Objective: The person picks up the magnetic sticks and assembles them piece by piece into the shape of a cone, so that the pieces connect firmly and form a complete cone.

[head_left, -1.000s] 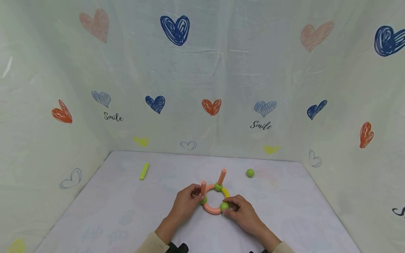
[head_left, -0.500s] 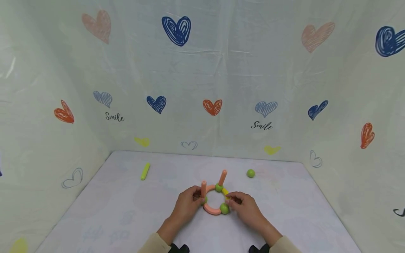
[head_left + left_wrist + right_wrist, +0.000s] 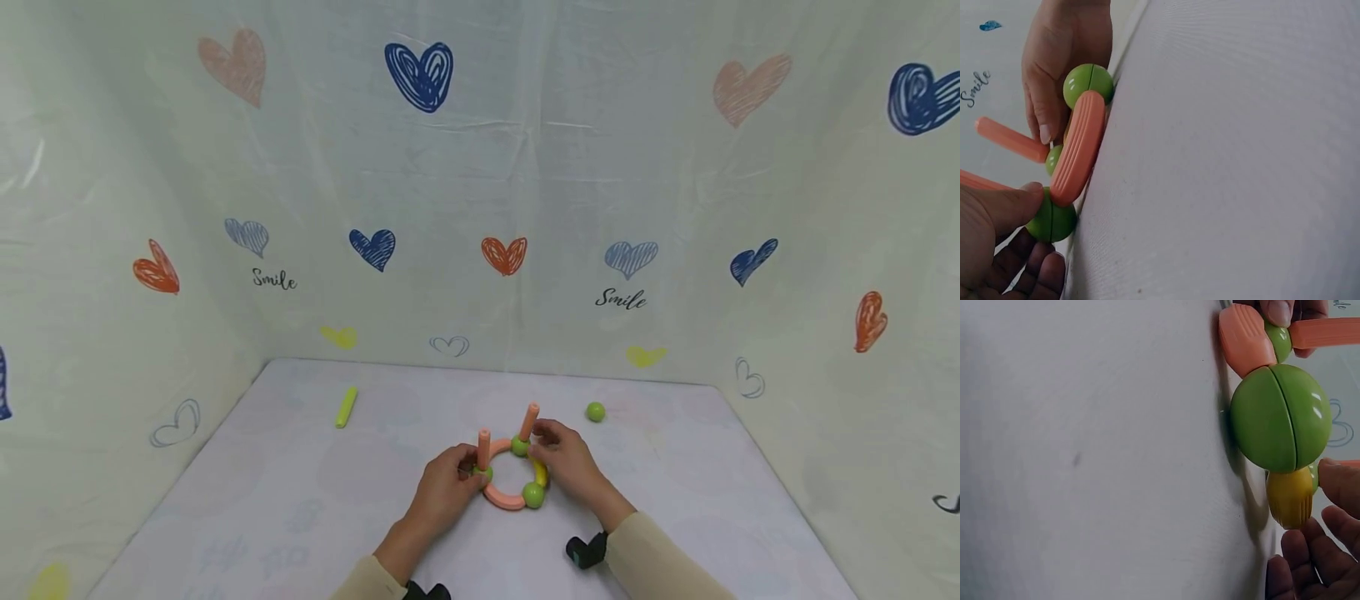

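Note:
A ring of toy pieces lies on the table, with salmon curved rods (image 3: 504, 500) and a yellow curved rod (image 3: 541, 473) joined by green balls. My left hand (image 3: 446, 487) pinches the left green ball (image 3: 1052, 219), which carries an upright salmon stick (image 3: 483, 450). At the far side my right hand (image 3: 573, 467) has thumb and fingers about the far green ball (image 3: 519, 447), beside the yellow rod's end. A second salmon stick (image 3: 529, 421) rises from that ball. The near green ball (image 3: 1280, 419) is untouched, between a salmon rod and the yellow one.
A yellow-green straight stick (image 3: 347, 407) lies at the back left of the white-covered table (image 3: 637, 533). Toward the back right sits a loose green ball (image 3: 596, 412). A pale curtain (image 3: 555, 183) printed with hearts stands behind the table.
My right hand has moved from the near green ball along the yellow rod to the far green ball. The left hand keeps its grip on the left ball.

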